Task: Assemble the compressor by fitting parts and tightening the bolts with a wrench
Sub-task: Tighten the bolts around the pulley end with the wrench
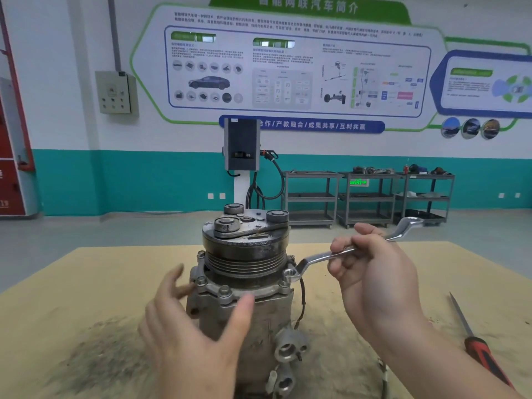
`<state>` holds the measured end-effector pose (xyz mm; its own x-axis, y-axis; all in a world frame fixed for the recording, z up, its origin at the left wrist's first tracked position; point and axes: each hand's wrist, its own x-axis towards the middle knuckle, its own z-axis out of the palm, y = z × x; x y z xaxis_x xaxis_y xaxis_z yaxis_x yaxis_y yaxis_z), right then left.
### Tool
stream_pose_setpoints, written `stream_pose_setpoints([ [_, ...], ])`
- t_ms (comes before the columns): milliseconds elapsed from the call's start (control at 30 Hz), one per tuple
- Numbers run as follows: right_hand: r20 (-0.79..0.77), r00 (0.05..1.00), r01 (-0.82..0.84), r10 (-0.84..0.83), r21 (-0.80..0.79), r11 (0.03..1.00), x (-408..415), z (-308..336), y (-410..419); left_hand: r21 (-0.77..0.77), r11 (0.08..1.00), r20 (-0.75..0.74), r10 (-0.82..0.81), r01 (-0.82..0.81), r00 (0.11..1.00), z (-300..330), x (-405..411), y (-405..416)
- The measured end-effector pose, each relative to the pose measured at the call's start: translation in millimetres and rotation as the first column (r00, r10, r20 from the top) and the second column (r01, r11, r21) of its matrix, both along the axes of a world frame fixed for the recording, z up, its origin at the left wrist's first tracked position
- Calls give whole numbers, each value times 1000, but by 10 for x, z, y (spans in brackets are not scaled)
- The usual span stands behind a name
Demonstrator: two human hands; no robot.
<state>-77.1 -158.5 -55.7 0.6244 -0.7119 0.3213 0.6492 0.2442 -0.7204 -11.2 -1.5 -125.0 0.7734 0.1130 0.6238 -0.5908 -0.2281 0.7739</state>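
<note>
The compressor stands upright on the tan tabletop, its black grooved pulley and clutch plate on top. Bolts ring the flange under the pulley. My right hand grips the shaft of a silver ring wrench. The wrench's ring end sits at a flange bolt on the compressor's right side. My left hand is spread with straight fingers around the front left of the compressor body, the thumb near the flange; it looks blurred.
A red-handled screwdriver lies on the table at the right. Dark metal dust covers the table's near left. A black wire hangs down the compressor's right side. Grey shelving carts and a charging post stand against the far wall.
</note>
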Motion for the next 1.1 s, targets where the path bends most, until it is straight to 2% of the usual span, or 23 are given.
stream_pose_setpoints([
  [67,11,1000,-2,3,-15,1000,1,-2,-17,-60,995,1,-77,77,997,33,216,112],
  [100,14,1000,-16,16,-14,1000,7,0,-22,-76,983,-29,-170,168,985,58,333,168],
  [133,10,999,-40,40,-5,999,16,-6,-27,-86,954,-68,-295,289,953,75,448,218],
  [233,-18,990,-139,139,45,989,55,-22,-18,-70,793,-156,-608,605,779,82,665,310],
  [333,-41,981,-188,191,67,980,80,-21,-42,-29,717,-161,-691,697,704,38,725,300],
  [433,-39,983,-177,181,81,981,68,-19,-77,-61,728,-138,-684,683,716,34,715,283],
  [533,-27,986,-163,166,87,983,17,-83,-73,-45,786,-165,-615,617,771,67,686,239],
  [600,4,997,-83,83,51,995,-29,-164,-22,-20,839,-174,-539,544,824,73,623,226],
  [700,145,981,146,-132,-93,985,-114,-299,123,39,934,-167,-343,354,924,67,470,189],
  [767,247,943,276,-223,-205,939,-153,-365,228,81,964,-131,-241,253,962,68,366,172],
  [867,292,901,408,-320,-325,853,-157,-425,329,113,969,-109,-209,221,972,62,290,177],
  [967,351,826,563,-442,-467,682,-166,-473,456,60,963,-111,-254,262,961,45,290,204],
  [1033,348,825,562,-444,-580,590,-187,-493,552,41,961,-104,-268,273,958,37,289,214],
  [1100,332,844,528,-420,-647,550,-229,-453,592,38,959,-92,-276,281,957,27,295,221],
])
